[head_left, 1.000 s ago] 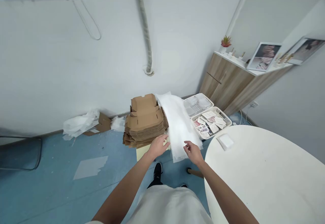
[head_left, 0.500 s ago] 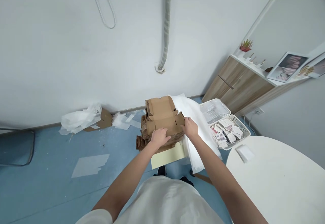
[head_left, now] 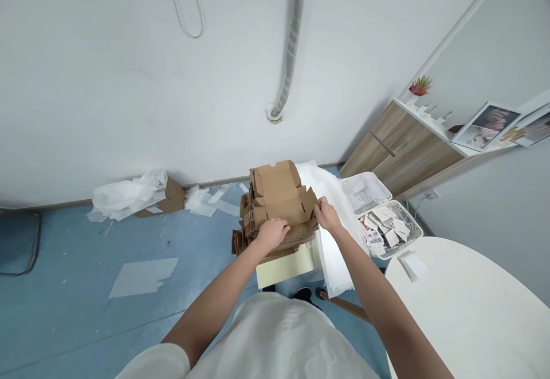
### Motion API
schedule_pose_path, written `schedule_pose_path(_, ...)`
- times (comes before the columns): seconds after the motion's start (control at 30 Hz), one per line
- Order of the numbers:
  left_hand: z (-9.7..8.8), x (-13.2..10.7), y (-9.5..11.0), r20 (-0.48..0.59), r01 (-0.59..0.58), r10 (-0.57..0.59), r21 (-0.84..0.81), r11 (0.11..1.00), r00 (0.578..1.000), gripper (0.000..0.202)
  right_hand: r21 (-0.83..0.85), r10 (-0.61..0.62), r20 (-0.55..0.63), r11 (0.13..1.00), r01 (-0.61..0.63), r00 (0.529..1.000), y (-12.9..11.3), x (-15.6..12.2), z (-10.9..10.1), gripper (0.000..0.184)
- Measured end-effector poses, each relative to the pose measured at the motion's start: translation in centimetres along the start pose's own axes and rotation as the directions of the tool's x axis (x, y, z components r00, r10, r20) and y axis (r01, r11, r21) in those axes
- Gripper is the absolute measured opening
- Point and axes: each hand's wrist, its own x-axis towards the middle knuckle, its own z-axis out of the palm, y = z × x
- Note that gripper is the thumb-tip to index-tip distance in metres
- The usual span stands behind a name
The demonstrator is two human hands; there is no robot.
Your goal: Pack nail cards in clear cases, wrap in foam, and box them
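Observation:
A stack of flattened brown cardboard boxes (head_left: 253,218) stands before me on a pale yellow surface (head_left: 286,268). Its top cardboard box (head_left: 281,187) lies unfolded, side flaps standing up. My left hand (head_left: 272,233) grips the near edge of this box, thumb pointing right; its fingertips are partly hidden. At the right end, my right hand (head_left: 326,214) pinches a raised flap of the same box, fingers closed. White foam sheets (head_left: 339,241) hang down just right of the stack.
A white basket (head_left: 412,241) of small cards and a clear-lidded white tray (head_left: 369,187) sit to the right. Nearby are a round white table (head_left: 468,304) and a wooden cabinet (head_left: 412,144). Left on the floor lie a carton (head_left: 172,197) and white packing foam (head_left: 129,196).
My right hand has closed on the right flap and bent it upward. My left hand has shifted slightly along the near edge, its fingers drawn closer together. The view has tilted a little.

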Motion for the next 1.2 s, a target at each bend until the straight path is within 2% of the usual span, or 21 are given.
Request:
schedule_pose_path(0.1, -0.2, 0.0, 0.2, -0.012, 0.013, -0.012, 0.063, 0.998, 1.0, 0.03, 0.175, -0.01, -0.046, 0.984, 0.018, 0.999, 0.0, -1.3, -0.2, 0.027)
schedule_pose_path(0.13, -0.2, 0.0, 0.2, -0.02, 0.01, -0.008, 0.084, 0.996, 1.0, 0.03, 0.188, -0.019, -0.102, 0.982, 0.038, 0.995, -0.1, -2.0, -0.2, 0.029)
schedule_pose_path(0.2, 0.0, 0.0, 0.3, -0.036, 0.002, 0.002, 0.111, 0.994, 0.999, 0.03, 0.1, -0.051, -0.266, 0.992, 0.08, 0.963, -0.2, -3.6, 0.3, 0.03)
schedule_pose_path(0.27, 0.0, 0.0, 0.3, -0.054, 0.008, -0.002, 0.118, 0.993, 0.999, 0.03, -0.044, -0.179, -0.229, 0.984, 0.174, 0.957, -0.2, -5.1, 1.2, 0.027)
schedule_pose_path(0.33, 0.0, 0.0, 0.4, -0.076, 0.025, -0.016, 0.111, 0.993, 0.997, 0.03, -0.141, -0.236, -0.142, 0.966, 0.216, 0.961, -0.1, -6.1, 2.1, 0.028)
schedule_pose_path(0.4, -0.3, -0.1, 0.5, -0.111, 0.028, -0.017, 0.096, 0.995, 0.994, 0.031, -0.154, -0.213, -0.081, 0.968, 0.199, 0.974, 0.3, -6.5, 2.7, 0.03)
schedule_pose_path(0.47, -0.6, -0.3, 0.6, -0.16, -0.004, 0.016, 0.069, 0.998, 0.987, 0.032, -0.058, -0.142, -0.067, 0.989, 0.138, 0.988, 0.8, -6.3, 2.7, 0.031)
schedule_pose_path(0.57, -0.9, -0.8, 0.9, -0.234, -0.095, 0.098, 0.025, 0.995, 0.967, 0.032, 0.248, 0.001, -0.138, 0.968, 0.034, 0.99, 1.4, -5.6, 1.3, 0.042)
schedule_pose_path(0.67, -0.5, -1.5, 1.4, -0.252, -0.189, 0.181, -0.007, 0.982, 0.951, 0.031, 0.457, 0.078, -0.201, 0.889, 0.023, 0.977, 1.2, -4.9, -1.0, 0.06)
schedule_pose_path(0.77, 0.3, -2.5, 2.3, -0.233, -0.26, 0.241, -0.053, 0.964, 0.942, 0.031, 0.424, 0.046, -0.136, 0.906, 0.016, 0.99, 0.5, -4.5, -2.9, 0.056)
schedule_pose_path(0.83, 0.7, -3.2, 2.9, -0.211, -0.29, 0.267, -0.088, 0.953, 0.94, 0.031, 0.31, 0.043, -0.119, 0.951, -0.004, 0.992, 0.0, -4.6, -3.5, 0.044)
schedule_pose_path(0.9, 0.8, -3.9, 3.3, -0.208, -0.311, 0.284, -0.109, 0.944, 0.936, 0.029, 0.173, 0.072, -0.164, 0.984, -0.043, 0.984, -0.2, -4.8, -3.6, 0.038)
schedule_pose_path(1.0, 0.5, -5.0, 3.3, -0.282, -0.284, 0.245, -0.107, 0.953, 0.927, 0.033, 0.09, 0.106, -0.241, 0.992, -0.086, 0.965, 0.1, -5.6, -3.3, 0.038)
schedule_pose_path(1.2, 0.2, -5.1, 2.9, -0.459, -0.06, -0.022, -0.164, 0.985, 0.888, 0.051, 0.255, 0.154, -0.274, 0.963, -0.083, 0.949, 3.0, -8.7, -3.5, 0.044)
